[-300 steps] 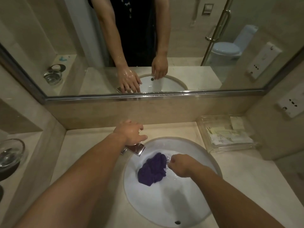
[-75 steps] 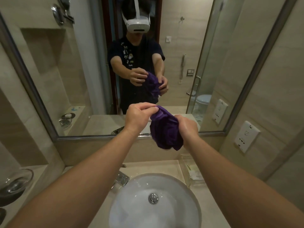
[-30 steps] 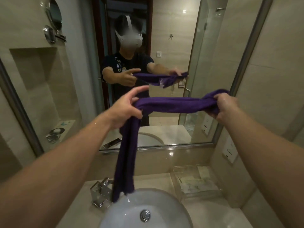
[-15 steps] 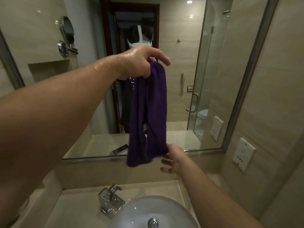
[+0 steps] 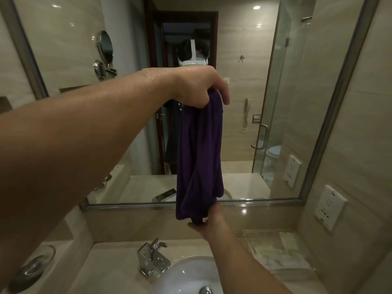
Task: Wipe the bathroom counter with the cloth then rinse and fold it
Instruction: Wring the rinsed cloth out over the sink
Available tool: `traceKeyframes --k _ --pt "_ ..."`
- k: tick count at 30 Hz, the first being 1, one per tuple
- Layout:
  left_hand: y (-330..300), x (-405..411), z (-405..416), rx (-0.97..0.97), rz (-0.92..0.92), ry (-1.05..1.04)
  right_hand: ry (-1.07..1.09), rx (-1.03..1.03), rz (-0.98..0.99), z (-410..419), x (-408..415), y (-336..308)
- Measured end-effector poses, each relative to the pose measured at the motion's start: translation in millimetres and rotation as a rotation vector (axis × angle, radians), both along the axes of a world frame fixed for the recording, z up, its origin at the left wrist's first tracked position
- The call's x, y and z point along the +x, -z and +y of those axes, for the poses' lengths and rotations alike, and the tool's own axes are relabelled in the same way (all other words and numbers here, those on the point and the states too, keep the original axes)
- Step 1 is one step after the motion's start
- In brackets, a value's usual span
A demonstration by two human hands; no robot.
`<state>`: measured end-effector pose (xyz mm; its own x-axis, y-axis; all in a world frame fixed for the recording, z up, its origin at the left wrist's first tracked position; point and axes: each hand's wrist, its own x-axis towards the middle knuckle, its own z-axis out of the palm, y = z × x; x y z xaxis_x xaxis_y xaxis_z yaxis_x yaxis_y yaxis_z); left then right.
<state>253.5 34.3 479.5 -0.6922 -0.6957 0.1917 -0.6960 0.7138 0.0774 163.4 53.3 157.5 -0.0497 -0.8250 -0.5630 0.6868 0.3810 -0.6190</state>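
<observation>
The purple cloth hangs straight down in front of the mirror, doubled over into a long bunch. My left hand is raised high and grips its top end, and the forearm is wet. My right hand is below, pinching the cloth's bottom end, its fingers partly hidden behind the fabric. The beige counter and the white sink lie under the cloth.
A chrome faucet stands at the sink's back left. A clear tray of packets sits at the right by the wall. A glass dish rests on the left ledge. Wall sockets are on the right; the mirror is ahead.
A second ago the cloth was stretched level between both hands. It now hangs vertically from my raised left hand, and my right hand has dropped and taken its lower end.
</observation>
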Motion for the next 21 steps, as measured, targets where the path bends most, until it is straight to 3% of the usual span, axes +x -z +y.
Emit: traceKeyframes --k 6,10,12,15,21 --pt "-10 -13 14 -0.053 -0.031 0.025 0.032 -0.145 -0.277 -1 30 5" --pt "-11 -12 12 -0.051 -0.012 0.018 -0.098 -0.191 -0.360 3 39 -2" --pt "-12 -7 10 -0.067 -0.006 0.003 -0.209 -0.204 -0.324 6 37 -4" --pt "-13 9 3 -0.083 -0.024 -0.031 -0.282 -0.082 -0.119 5 22 -1" --pt "16 81 -21 0.083 -0.159 -0.256 -0.016 -0.008 0.146 -11 -76 2"
